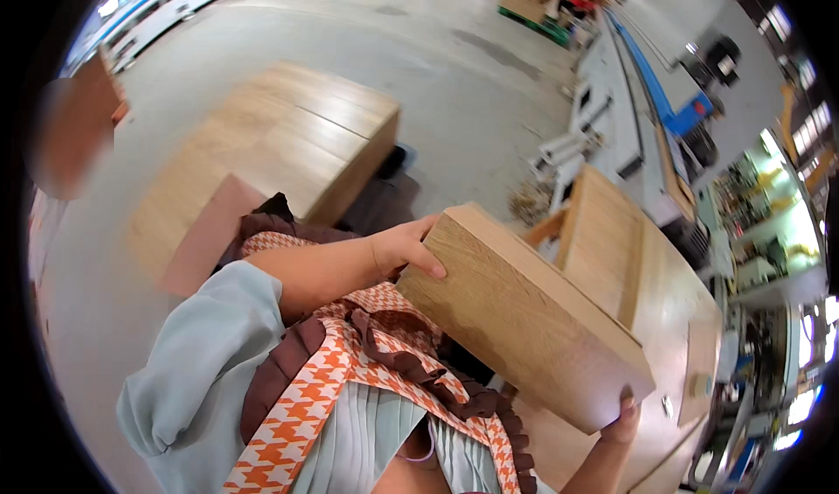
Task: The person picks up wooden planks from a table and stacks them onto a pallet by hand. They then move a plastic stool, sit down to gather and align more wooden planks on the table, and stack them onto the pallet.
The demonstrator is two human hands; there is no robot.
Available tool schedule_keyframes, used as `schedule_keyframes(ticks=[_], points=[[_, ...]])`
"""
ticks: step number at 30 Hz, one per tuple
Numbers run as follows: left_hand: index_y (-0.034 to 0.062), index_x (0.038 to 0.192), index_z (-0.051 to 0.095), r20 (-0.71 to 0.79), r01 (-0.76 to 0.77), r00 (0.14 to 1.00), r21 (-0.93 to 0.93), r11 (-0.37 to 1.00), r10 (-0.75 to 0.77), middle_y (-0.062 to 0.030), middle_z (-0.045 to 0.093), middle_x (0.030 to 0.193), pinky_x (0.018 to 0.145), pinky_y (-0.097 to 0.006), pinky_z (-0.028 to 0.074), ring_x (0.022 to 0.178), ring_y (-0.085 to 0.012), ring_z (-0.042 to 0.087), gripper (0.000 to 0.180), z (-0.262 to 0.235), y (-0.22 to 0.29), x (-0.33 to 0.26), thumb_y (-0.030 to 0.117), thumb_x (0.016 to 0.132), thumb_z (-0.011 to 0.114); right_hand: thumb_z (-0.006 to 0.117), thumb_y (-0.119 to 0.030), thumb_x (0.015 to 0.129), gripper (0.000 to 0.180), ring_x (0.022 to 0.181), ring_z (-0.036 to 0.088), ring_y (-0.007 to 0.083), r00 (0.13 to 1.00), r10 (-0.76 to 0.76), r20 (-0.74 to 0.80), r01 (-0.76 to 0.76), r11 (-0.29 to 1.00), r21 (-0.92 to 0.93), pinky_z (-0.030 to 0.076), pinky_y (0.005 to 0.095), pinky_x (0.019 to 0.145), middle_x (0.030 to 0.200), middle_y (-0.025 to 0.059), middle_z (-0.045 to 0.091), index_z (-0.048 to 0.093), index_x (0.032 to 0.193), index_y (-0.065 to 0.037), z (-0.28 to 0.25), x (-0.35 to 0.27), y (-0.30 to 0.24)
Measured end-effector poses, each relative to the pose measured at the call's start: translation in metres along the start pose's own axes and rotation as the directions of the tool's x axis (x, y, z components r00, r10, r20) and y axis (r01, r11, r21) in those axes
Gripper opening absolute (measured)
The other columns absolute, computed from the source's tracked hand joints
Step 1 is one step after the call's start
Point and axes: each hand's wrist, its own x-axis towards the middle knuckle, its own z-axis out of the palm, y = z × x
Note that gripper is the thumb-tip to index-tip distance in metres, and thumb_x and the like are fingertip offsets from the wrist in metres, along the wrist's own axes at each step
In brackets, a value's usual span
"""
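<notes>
A thick, oblong wood-grain board is held up slantwise in front of my body, its broad face toward me. My left hand grips its upper left end, with the thumb on the face and the other fingers hidden behind. At the lower right end, my right hand is closed on the corner, one finger showing on the face. Whether it is one solid piece or several layers, I cannot tell. Just beyond its right side is a workbench with a wood-grain top.
A low, wide stack of wood-grain panels stands on the floor to the left. A long machine with a blue rail runs along the right. Cardboard boxes sit on a green pallet at the back. A flat panel lies on the bench.
</notes>
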Motion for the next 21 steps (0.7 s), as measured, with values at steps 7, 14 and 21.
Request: schedule_keyframes(ticks=[7, 14, 21], points=[[0.0018, 0.122, 0.043, -0.460, -0.142, 0.888, -0.259, 0.955, 0.007, -0.0124, 0.052, 0.115, 0.092, -0.037, 0.038, 0.107, -0.0244, 0.049, 0.061, -0.054, 0.013, -0.180, 0.008, 0.064, 0.062, 0.065, -0.049, 0.069, 0.081, 0.112, 0.046, 0.0275, 0.918, 0.280, 0.279, -0.258, 0.959, -0.113, 0.038, 0.0393, 0.093, 0.122, 0.0132, 0.046, 0.036, 0.126, 0.000, 0.159, 0.094, -0.017], [-0.0004, 0.116, 0.049, -0.720, -0.252, 0.679, -0.411, 0.876, -0.143, -0.0155, 0.057, 0.109, 0.087, -0.036, 0.043, 0.098, -0.0255, 0.056, 0.052, -0.121, 0.011, -0.322, 0.009, 0.067, 0.060, 0.060, -0.043, 0.076, 0.065, 0.111, 0.047, 0.0283, 0.691, 0.661, 0.293, -0.590, 0.750, -0.301, 0.037, 0.0434, 0.095, 0.121, 0.0124, 0.049, 0.039, 0.125, -0.006, 0.331, 0.143, 0.058], [-0.0009, 0.117, 0.047, -0.727, -0.306, 0.673, -0.440, 0.844, -0.134, -0.0156, 0.056, 0.112, 0.086, -0.041, 0.045, 0.099, -0.0266, 0.057, 0.055, -0.274, -0.019, -0.403, 0.006, 0.065, 0.063, 0.065, -0.031, 0.072, 0.064, 0.108, 0.048, 0.0240, 0.401, 0.772, 0.494, -0.779, 0.571, -0.259, 0.040, 0.0402, 0.092, 0.117, 0.0074, 0.051, 0.039, 0.125, -0.006, 0.463, 0.165, 0.222]])
